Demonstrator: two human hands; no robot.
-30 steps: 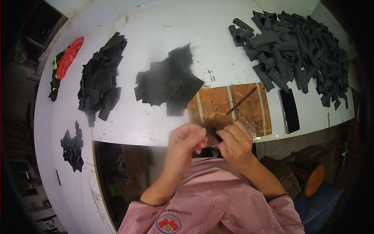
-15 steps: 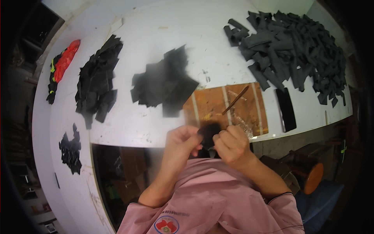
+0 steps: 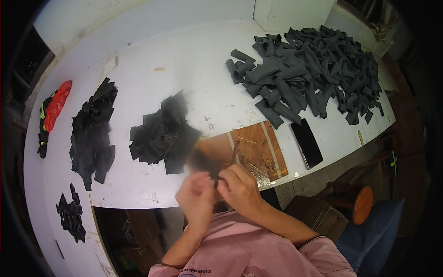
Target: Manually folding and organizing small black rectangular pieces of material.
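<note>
Close together over the front edge of the board, my two hands work on a small black fabric piece [image 3: 206, 162], smeared by motion. My left hand [image 3: 196, 196] is closed in a pinch on it, its fingers partly blurred. Closed as well, my right hand [image 3: 242, 189] grips a thin brown stick [image 3: 236, 150] that points up and away from its fingers. Beneath lies a brown board [image 3: 258, 150] with pale strips. Left of it spreads a pile of flat black fabric pieces [image 3: 161, 136].
Dark grey rolled fabric tubes [image 3: 309, 69] heap at the far right. A black phone [image 3: 306, 144] lies right of the board. More black pieces [image 3: 93, 131] and a smaller pile [image 3: 71, 214] sit leftward, near a red bag [image 3: 58, 105]. A stool [image 3: 362, 205] stands below the white table [image 3: 138, 191].
The view has swung, so the table appears lower and further left. My right hand has taken up the brown stick, which lay on the board before.
</note>
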